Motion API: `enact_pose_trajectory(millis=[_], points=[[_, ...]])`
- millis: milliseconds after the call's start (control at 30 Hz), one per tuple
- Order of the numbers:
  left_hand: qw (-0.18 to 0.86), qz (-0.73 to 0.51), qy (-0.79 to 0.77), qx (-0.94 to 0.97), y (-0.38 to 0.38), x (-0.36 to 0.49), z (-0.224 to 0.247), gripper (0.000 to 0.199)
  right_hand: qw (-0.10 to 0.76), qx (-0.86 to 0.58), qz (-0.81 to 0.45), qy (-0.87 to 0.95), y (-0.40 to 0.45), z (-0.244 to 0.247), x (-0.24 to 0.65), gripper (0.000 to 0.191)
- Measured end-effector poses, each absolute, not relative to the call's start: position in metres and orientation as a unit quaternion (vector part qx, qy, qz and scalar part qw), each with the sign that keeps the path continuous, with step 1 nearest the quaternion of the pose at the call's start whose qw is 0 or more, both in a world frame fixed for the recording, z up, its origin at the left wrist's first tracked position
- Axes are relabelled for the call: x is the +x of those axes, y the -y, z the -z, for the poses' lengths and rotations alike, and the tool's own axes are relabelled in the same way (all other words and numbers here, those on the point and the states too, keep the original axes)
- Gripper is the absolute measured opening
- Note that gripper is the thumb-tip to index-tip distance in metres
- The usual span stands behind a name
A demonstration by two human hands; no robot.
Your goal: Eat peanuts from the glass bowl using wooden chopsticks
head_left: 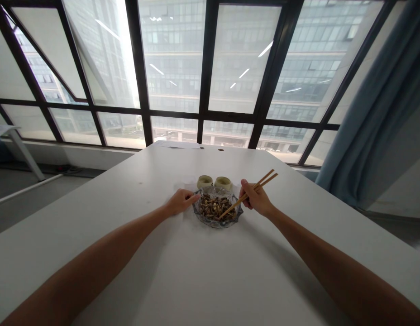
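Observation:
In front of me stands a clear glass bowl with a wavy rim, filled with a brown striped heap that looks like sunflower seeds, with some paler pieces among them. My left hand grips the bowl's left rim, thumb on the edge and the other fingers low on the outside. A pair of wooden chopsticks is in my right hand, at the bowl's right side. Their tips slant down into the seeds; whether they pinch one is too small to tell. Two small pale green cups stand just behind the bowl.
The white table runs away from me toward large dark-framed windows. White paper and two small dark round spots lie at its far end. A blue curtain hangs at the right, and another table stands at the left.

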State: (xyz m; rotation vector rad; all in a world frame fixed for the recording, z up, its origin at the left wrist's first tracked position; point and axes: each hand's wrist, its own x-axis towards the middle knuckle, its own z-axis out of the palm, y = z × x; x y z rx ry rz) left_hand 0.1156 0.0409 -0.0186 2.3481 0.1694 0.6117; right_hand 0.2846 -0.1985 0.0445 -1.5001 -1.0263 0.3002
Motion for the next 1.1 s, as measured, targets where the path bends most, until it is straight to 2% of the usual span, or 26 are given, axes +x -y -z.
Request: enact_pose_trajectory(millis=[367, 567, 800, 1100], points=[[0.344, -0.217, -0.060, 0.912, -0.043, 0.112, 0.014, 0.048, 0.621, -0.653, -0.043, 0.432, 0.197, -0.044, 0.287, 0.060], [0.347, -0.208, -0.056, 0.913, -0.042, 0.111, 0.011, 0.049, 0.618, -0.653, -0.093, 0.428, 0.210, -0.063, 0.300, 0.063], [0.351, -0.208, -0.048, 0.912, -0.038, 0.113, 0.010, 0.050, 0.585, -0.661, -0.098, 0.459, 0.202, -0.046, 0.289, 0.061], [0.345, -0.200, -0.044, 0.916, -0.039, 0.114, 0.014, 0.046, 0.637, -0.643, -0.039, 0.424, 0.197, -0.039, 0.287, 0.060]])
